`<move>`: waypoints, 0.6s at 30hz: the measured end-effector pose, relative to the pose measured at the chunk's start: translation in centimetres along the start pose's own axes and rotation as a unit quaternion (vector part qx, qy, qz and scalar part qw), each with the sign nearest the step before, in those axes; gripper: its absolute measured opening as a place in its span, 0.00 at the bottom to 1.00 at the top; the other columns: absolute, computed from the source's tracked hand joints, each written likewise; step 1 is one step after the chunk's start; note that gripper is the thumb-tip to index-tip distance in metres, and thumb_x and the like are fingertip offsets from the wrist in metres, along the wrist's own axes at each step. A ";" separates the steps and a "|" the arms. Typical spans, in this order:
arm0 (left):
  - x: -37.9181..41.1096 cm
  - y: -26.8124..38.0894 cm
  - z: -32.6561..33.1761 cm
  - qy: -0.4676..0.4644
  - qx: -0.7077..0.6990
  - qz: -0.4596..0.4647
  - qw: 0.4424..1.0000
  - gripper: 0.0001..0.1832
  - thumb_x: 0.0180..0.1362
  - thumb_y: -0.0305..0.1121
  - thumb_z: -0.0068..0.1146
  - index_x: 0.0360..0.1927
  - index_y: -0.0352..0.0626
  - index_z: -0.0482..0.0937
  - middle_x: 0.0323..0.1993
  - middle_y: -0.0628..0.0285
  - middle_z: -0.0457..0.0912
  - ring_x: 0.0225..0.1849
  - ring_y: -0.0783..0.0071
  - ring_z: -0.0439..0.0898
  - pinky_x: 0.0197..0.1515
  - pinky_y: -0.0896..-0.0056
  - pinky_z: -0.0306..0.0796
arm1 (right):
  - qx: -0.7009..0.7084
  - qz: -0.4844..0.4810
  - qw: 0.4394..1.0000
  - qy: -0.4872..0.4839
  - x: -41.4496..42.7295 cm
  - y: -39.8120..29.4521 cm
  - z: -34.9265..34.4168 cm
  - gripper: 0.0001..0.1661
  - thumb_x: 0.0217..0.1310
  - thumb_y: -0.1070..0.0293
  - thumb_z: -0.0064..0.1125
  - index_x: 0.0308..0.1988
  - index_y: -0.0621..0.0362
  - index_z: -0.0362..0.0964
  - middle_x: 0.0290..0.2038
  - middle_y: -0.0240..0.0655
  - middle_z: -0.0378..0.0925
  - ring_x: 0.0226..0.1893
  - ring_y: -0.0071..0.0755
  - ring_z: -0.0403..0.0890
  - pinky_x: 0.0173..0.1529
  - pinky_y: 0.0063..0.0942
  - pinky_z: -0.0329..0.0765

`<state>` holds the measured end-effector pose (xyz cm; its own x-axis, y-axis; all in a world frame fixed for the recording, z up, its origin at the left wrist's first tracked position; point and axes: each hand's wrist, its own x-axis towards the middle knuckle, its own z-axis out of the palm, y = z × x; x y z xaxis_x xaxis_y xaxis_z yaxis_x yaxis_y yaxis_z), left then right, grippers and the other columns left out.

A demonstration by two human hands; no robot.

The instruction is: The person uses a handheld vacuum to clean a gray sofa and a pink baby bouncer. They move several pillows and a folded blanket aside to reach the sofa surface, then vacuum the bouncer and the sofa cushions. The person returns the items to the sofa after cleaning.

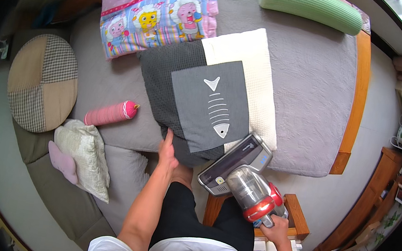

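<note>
Before me lies a large square cushion [162, 70] in dark grey and white, with a fishbone design on its grey centre patch. At its near left edge, my left hand [168, 153] touches the dark fabric. Some of that hand's fingers are hidden, so whether it grips the cushion is unclear. My right hand [275, 229] is wrapped around the handle of a handheld vacuum cleaner [248, 188] with a clear dust cup and red trim. Its wide head [233, 157] overlaps the cushion's near right corner, and small blue lights glow on it.
A folded cartoon-print quilt [150, 18] lies beyond the cushion on the grey-covered daybed [313, 95]. At the far right is a green rolled mat [310, 6]. To the left are a pink striped bolster [111, 113], a round patchwork cushion [43, 82] and a pale pillow [83, 157]. A wooden stool [296, 218] stands near my right hand.
</note>
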<state>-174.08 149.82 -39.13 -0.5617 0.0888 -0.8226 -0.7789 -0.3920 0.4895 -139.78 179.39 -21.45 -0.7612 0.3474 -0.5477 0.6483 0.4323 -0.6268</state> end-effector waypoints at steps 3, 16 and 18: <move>-7.7 5.5 7.2 -0.007 0.099 0.125 0.987 0.23 0.66 0.31 0.63 0.62 0.32 0.76 0.56 0.53 0.83 0.53 0.64 0.84 0.59 0.57 0.78 | 0.024 0.052 0.997 0.050 -2.0 0.0 -2.0 0.11 0.42 0.71 0.67 0.20 0.60 0.70 0.17 0.45 0.73 0.18 0.52 0.77 0.26 0.42 0.74; -11.2 4.8 23.9 -0.260 0.644 0.576 0.431 0.38 0.32 0.23 0.66 0.57 0.41 0.83 0.21 0.64 0.70 0.25 0.62 0.73 0.35 0.62 0.67 | 0.193 0.312 0.893 0.260 -8.6 -1.5 -8.4 0.06 0.48 0.77 0.64 0.25 0.64 0.73 0.22 0.22 0.73 0.23 0.15 0.71 0.28 0.25 0.70; -6.8 1.5 20.8 -0.281 0.675 0.553 0.400 0.34 0.39 0.23 0.63 0.57 0.46 0.84 0.22 0.65 0.72 0.26 0.63 0.75 0.36 0.63 0.67 | 0.228 0.340 0.877 0.252 -10.2 -0.3 -8.4 0.05 0.48 0.78 0.64 0.25 0.63 0.73 0.22 0.22 0.73 0.23 0.15 0.70 0.28 0.24 0.70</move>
<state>-177.26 167.66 -26.73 -0.4496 0.8849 0.1219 0.8038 0.3413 0.4873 -132.38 182.74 -11.00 -0.0335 0.7697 -0.6375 0.8085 -0.3541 -0.4700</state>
